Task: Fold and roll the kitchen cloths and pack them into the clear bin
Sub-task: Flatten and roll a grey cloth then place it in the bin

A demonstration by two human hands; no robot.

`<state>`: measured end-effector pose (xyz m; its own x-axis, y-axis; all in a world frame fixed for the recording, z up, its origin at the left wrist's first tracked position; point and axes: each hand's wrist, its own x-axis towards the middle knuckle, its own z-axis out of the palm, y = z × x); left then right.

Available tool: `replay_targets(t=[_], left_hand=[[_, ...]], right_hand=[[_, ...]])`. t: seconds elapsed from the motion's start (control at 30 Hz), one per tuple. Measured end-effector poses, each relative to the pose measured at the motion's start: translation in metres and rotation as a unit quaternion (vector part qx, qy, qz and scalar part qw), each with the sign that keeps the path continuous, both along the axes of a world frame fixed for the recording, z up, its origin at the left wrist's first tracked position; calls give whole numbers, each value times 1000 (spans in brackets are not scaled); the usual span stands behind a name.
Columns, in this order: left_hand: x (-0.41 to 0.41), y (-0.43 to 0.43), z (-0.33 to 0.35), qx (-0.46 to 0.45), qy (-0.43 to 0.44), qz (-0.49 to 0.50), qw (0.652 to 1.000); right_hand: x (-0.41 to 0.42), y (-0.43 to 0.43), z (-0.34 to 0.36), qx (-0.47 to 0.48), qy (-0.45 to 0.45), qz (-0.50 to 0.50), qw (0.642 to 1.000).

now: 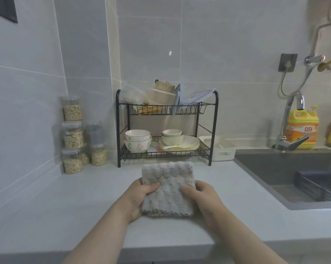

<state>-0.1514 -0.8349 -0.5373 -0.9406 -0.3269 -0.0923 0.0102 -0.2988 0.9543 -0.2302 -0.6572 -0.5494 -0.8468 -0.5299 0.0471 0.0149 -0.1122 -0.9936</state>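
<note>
Both hands hold the cloth [168, 189]: my left hand [139, 197] grips its left edge, thumb curled on top, and my right hand [202, 199] grips the right edge likewise. I see it folded into a grey rectangle over the counter [65, 206]; whether it rests there I cannot tell. Beyond it stands the rack [215, 130] with bowls [138, 141], jars [73, 134] to the left, and a white basket [221, 147] and the sink [275, 168] to the right.
</note>
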Motion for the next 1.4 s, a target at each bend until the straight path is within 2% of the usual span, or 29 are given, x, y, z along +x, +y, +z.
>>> replay_targets(t=[0.07, 0.23, 0.4, 0.53, 0.7, 1.03, 1.27, 1.33, 1.4], left_hand=[[-1, 2, -7, -11, 12, 26, 1000], [4, 6, -6, -28, 11, 7, 1000], [2, 9, -5, -43, 26, 71, 996], [4, 9, -3, -42, 28, 38, 998], [2, 5, -4, -25, 43, 46, 998], [-7, -6, -8, 55, 40, 48, 997], [-7, -5, -9, 38, 31, 42, 998], [-4, -5, -10, 67, 33, 39, 996], [-2, -3, -10, 58, 26, 40, 997]], right_hand=[[-2, 0, 0, -11, -14, 7, 1000], [-6, 5, -1, -54, -29, -13, 998], [-3, 3, 0, -32, -3, -7, 999], [-8, 5, -1, -82, -34, -9, 996], [-8, 6, -1, -103, -40, 38, 993], [-17, 4, -4, -108, -91, -11, 990], [-20, 2, -6, -95, -112, -27, 989], [-14, 1, -2, -90, -108, -19, 990], [-9, -1, -2, -94, -115, -5, 989]])
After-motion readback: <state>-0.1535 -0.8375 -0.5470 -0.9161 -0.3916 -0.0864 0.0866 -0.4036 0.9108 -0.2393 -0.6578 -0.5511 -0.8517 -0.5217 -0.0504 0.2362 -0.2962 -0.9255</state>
